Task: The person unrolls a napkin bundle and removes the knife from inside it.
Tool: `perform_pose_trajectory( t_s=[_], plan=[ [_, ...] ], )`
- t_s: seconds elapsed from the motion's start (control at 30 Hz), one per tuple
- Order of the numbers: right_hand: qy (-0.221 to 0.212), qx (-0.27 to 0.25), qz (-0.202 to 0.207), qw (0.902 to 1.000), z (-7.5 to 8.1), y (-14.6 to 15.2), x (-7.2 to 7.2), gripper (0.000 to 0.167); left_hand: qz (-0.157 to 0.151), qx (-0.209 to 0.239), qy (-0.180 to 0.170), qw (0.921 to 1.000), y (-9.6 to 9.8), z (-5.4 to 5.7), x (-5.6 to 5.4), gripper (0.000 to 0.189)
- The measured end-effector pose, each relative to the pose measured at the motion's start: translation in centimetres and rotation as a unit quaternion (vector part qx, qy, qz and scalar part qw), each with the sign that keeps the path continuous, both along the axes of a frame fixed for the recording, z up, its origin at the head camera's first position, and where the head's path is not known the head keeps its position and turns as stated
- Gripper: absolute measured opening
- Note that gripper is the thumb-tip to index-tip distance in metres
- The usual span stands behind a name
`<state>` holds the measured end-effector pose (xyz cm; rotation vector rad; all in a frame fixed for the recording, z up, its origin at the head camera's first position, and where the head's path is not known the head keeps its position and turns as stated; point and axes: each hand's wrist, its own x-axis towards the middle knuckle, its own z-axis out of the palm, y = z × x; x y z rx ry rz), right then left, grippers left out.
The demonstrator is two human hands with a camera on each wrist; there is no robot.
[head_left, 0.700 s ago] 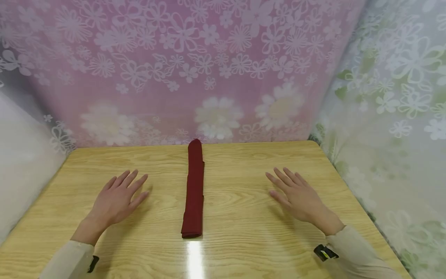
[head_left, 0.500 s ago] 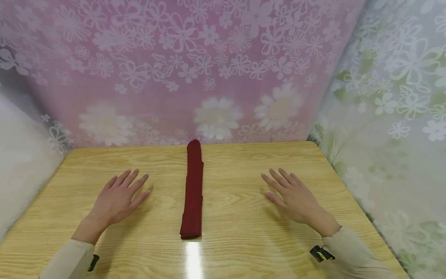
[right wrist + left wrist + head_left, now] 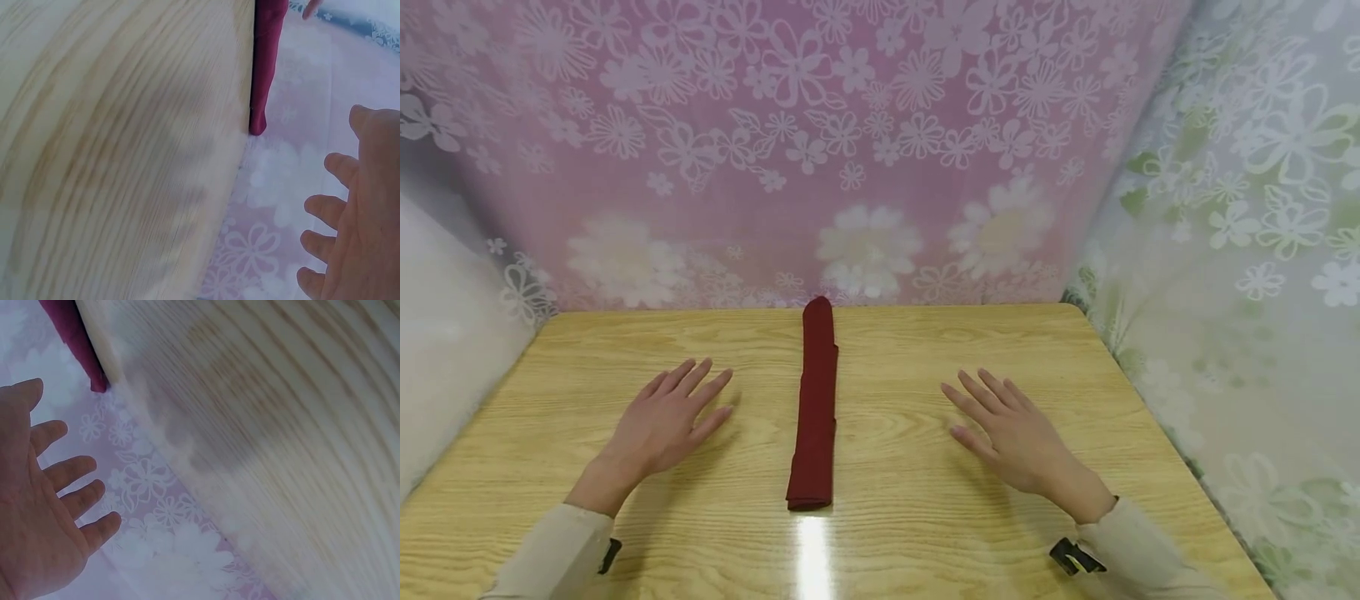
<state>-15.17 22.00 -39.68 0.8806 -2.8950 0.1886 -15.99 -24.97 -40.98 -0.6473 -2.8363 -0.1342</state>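
Note:
A dark red folded cloth [image 3: 814, 408] lies as a long narrow strip down the middle of the table, its far end rounded and at the back edge. To its left hovers my left hand [image 3: 662, 425], palm down with fingers spread, holding nothing. On the other side my right hand [image 3: 1015, 437] is held over the wood, fingers also straight and apart from the cloth. Both wrist views show the palms bare, with part of the red cloth [image 3: 78, 347] upper left in the left one and the cloth [image 3: 267, 69] near the top in the right one.
The light wood-grain table [image 3: 895, 533] has a bright reflection in front of the cloth. Behind it hangs a pink flowered curtain [image 3: 737, 208], with a pale flowered one [image 3: 1247, 333] on the right and a white surface [image 3: 452, 350] on the left.
My right hand has moved left toward the cloth, and my left hand slightly right. The cloth stays where it lies.

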Motion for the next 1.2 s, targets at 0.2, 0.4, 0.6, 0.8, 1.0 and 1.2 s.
perform_pose_trajectory(
  t_s=[0.2,0.4,0.6,0.8,1.0,1.2],
  plan=[
    [0.006,-0.006,0.014,0.9999,-0.3,-1.0,0.2,0.058,-0.004,0.001,-0.004,1.0,0.4,-0.2,-0.1,0.055],
    [0.011,-0.008,0.026,0.9996,-0.4,-2.1,0.2,0.058,-0.01,0.003,-0.004,0.9999,0.7,-0.3,-0.3,0.055],
    [0.011,-0.014,0.033,0.9993,-0.3,-2.9,0.4,0.058,-0.016,0.005,-0.002,0.9999,1.0,-0.5,-0.4,0.055],
    [0.008,-0.016,0.045,0.9988,0.0,-3.8,0.8,0.058,-0.022,0.007,0.004,0.9997,1.2,-0.8,-0.6,0.055],
    [0.001,-0.008,0.054,0.9985,-0.1,-4.5,0.7,0.058,-0.026,0.012,-0.004,0.9996,1.5,-0.7,-1.0,0.055],
    [0.007,-0.007,0.064,0.9979,-0.5,-5.2,0.6,0.057,-0.024,0.01,-0.016,0.9995,1.9,-0.6,-1.3,0.055]
  ],
)
